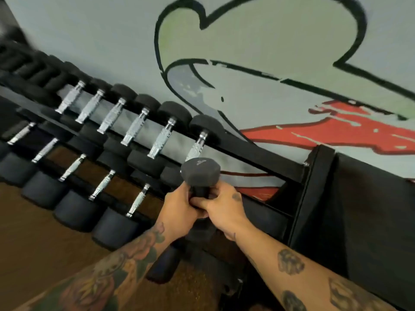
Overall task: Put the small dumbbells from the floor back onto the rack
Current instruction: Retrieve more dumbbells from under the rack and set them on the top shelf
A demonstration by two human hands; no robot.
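Observation:
A small black hex dumbbell point(200, 173) is held upright in front of the rack, its grey top head showing above my fingers. My left hand point(179, 209) and my right hand point(222, 207) both wrap its handle, fingers overlapping; the lower head is hidden behind them. The black two-tier rack point(269, 161) runs diagonally across the view. Its upper rail holds several dumbbells with chrome handles point(164, 138), the last of which sits just above the held dumbbell. To the right of it the upper rail is bare up to the end post.
The lower tier carries several larger dumbbells point(114, 227) to the left of my hands. The rack's black end post point(314, 191) stands at the right, with a dark panel beyond. A painted mural wall point(269, 63) is behind. Brown floor point(33, 243) lies at the lower left.

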